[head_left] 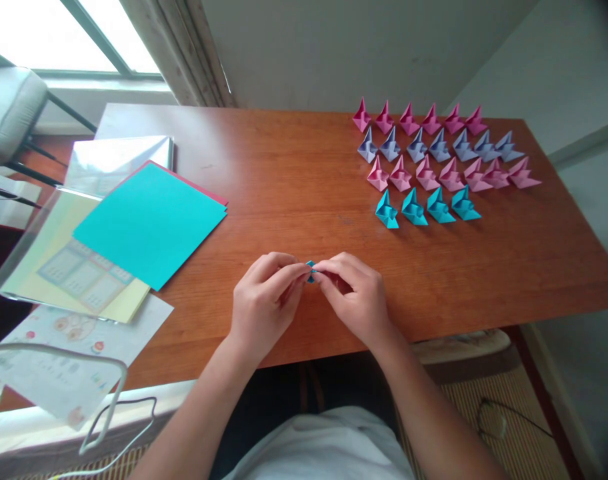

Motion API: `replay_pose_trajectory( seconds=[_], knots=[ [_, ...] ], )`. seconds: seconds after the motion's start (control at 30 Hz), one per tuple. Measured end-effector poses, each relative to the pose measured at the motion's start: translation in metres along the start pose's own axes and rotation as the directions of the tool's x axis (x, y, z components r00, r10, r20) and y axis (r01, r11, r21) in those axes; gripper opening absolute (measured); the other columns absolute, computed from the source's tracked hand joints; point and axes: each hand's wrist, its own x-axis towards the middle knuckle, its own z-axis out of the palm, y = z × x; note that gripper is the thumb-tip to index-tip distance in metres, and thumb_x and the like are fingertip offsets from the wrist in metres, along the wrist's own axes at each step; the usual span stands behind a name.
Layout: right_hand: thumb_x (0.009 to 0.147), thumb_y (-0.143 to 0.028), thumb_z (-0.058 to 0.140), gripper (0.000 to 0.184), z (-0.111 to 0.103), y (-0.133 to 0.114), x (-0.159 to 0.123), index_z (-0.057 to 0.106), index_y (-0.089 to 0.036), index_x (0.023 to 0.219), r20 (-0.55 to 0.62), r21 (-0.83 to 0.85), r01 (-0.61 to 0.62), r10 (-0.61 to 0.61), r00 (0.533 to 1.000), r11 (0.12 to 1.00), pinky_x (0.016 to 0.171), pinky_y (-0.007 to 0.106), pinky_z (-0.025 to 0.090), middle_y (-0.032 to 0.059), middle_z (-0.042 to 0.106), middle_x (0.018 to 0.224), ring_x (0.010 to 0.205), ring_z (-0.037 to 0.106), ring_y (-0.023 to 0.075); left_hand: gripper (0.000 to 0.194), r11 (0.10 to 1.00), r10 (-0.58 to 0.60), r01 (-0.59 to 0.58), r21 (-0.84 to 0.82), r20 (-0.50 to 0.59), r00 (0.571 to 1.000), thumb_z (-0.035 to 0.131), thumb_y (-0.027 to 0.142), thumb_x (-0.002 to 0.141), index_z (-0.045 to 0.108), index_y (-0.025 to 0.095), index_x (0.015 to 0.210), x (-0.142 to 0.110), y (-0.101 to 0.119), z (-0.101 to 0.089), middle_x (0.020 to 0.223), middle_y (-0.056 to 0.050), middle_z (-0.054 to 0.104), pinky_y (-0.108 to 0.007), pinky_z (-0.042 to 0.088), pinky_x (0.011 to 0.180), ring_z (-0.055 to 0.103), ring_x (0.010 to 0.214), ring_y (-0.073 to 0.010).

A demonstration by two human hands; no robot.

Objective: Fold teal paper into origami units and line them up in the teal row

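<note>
A small folded piece of teal paper is pinched between both hands above the front part of the wooden table. My left hand closes thumb and fingers on its left side. From the other side, my right hand grips it with thumb and forefinger. Most of the paper is hidden by the fingertips, so its exact shape cannot be made out. Ahead and to the right stands a row of finished teal origami pieces, each with a raised point.
Behind the teal row are rows of light pink, lavender and magenta origami. At left, teal paper sheets overlap a clear packet of yellow paper and a printed white sheet. A chair stands beyond the table.
</note>
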Motion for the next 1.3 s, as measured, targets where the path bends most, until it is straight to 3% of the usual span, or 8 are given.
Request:
replay_pose_trajectory(
  seconds=[0.4, 0.67, 1.3],
  knots=[
    [0.095, -0.02, 0.066, 0.011, -0.003, -0.002, -0.002, 0.075, -0.026, 0.093, -0.034, 0.073, -0.022, 0.024, 0.999, 0.997, 0.071, 0.031, 0.052, 0.0018, 0.075, 0.085, 0.079, 0.068, 0.017, 0.01, 0.999, -0.014, 0.016, -0.039, 0.05, 0.999, 0.064, 0.015, 0.095, 0.073, 0.018, 0.093, 0.003, 0.003, -0.002, 0.089, -0.004, 0.073, -0.023, 0.054, 0.073, 0.068, 0.08, -0.0135],
    [0.095, -0.025, 0.066, 0.011, -0.011, -0.002, 0.001, 0.071, -0.025, 0.086, -0.14, 0.11, -0.111, 0.126, 0.982, 0.988, 0.062, 0.031, 0.047, 0.0006, 0.069, 0.079, 0.069, 0.059, 0.0153, 0.009, 0.992, -0.078, 0.076, -0.102, -0.008, 0.997, 0.066, 0.012, 0.093, 0.072, 0.018, 0.094, 0.003, 0.003, -0.006, 0.089, -0.003, 0.072, -0.023, 0.054, 0.071, 0.067, 0.077, -0.0122],
    [0.094, -0.016, 0.065, 0.011, -0.011, -0.002, 0.001, 0.068, -0.022, 0.086, -0.163, 0.055, -0.032, 0.041, 0.986, 0.998, 0.065, 0.029, 0.047, -0.0016, 0.066, 0.079, 0.069, 0.057, 0.0121, 0.01, 0.961, -0.148, 0.141, -0.236, -0.011, 0.989, 0.069, 0.008, 0.089, 0.073, 0.017, 0.087, 0.005, 0.004, -0.011, 0.085, -0.001, 0.072, -0.021, 0.056, 0.069, 0.067, 0.075, -0.0105]
  ],
)
